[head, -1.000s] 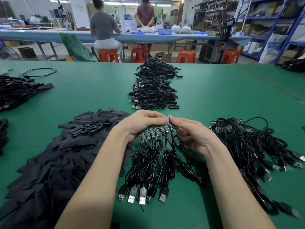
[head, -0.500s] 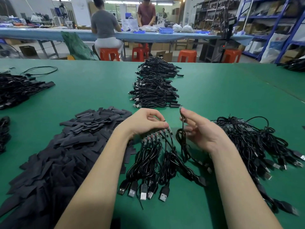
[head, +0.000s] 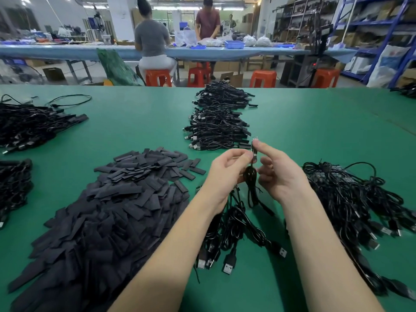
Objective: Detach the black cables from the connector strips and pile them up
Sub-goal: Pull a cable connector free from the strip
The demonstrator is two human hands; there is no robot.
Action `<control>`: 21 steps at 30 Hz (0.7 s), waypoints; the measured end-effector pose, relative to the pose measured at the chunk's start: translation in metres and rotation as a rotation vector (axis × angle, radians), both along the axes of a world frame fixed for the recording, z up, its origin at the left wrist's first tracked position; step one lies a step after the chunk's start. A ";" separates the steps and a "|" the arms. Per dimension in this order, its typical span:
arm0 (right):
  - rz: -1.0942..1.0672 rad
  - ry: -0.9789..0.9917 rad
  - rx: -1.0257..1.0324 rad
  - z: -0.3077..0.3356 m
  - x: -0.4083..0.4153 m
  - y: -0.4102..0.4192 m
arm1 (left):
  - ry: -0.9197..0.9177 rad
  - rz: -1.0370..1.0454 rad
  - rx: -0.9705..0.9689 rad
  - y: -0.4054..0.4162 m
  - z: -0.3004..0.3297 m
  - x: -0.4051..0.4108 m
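Observation:
Both hands hold one black cable (head: 251, 176) up above the green table (head: 139, 124). My right hand (head: 273, 170) pinches its small connector end near the top. My left hand (head: 226, 171) pinches the same cable just below, at its coiled bundle. Beneath my wrists lies the strip's bunch of black cables (head: 227, 235) with USB plugs pointing toward me; the connector strip itself is mostly hidden by my left arm. Farther up the table sits a pile of detached cables (head: 217, 128), with a second pile (head: 221, 95) behind it.
A large heap of flat black sleeves (head: 108, 210) lies to the left. Another tangle of cables on strips (head: 351, 199) lies to the right. More cable heaps (head: 29, 124) sit at the far left. People work at a blue bench (head: 67, 51) beyond.
My right hand pulled one cable off the strip and lifted it. My left hand left the strip and now pinches that same cable below the right fingers.

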State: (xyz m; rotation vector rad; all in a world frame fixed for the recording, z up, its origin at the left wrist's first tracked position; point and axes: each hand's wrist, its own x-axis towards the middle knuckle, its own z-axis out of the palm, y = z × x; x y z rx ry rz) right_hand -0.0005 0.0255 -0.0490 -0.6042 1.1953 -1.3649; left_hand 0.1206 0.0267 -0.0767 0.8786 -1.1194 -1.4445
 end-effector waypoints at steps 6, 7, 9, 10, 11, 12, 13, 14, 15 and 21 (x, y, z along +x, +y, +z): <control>0.080 0.147 -0.061 -0.001 -0.003 0.002 | 0.004 0.016 -0.010 -0.001 -0.006 0.000; 0.096 0.169 -0.067 -0.002 -0.004 0.002 | -0.005 0.017 -0.015 -0.001 -0.007 0.001; 0.111 0.243 -0.060 -0.001 -0.009 0.003 | -0.021 0.015 -0.022 -0.001 -0.007 0.001; 0.125 0.291 -0.047 0.000 -0.011 0.004 | -0.035 0.020 -0.018 0.000 -0.007 0.002; 0.146 0.343 -0.035 0.001 -0.014 0.004 | -0.045 0.019 -0.016 0.001 -0.007 0.002; 0.156 0.395 -0.024 0.003 -0.018 0.006 | -0.053 0.021 -0.016 0.001 -0.007 0.002; 0.141 0.439 -0.021 0.005 -0.021 0.007 | -0.066 0.024 -0.019 0.000 -0.009 0.002; 0.112 0.482 -0.027 0.008 -0.023 0.008 | -0.075 0.022 -0.014 0.000 -0.009 0.002; 0.081 0.523 -0.049 0.011 -0.024 0.009 | -0.076 0.024 -0.008 0.000 -0.008 0.002; 0.034 0.969 -0.247 0.034 -0.001 0.009 | 0.017 0.013 0.048 -0.004 -0.013 0.002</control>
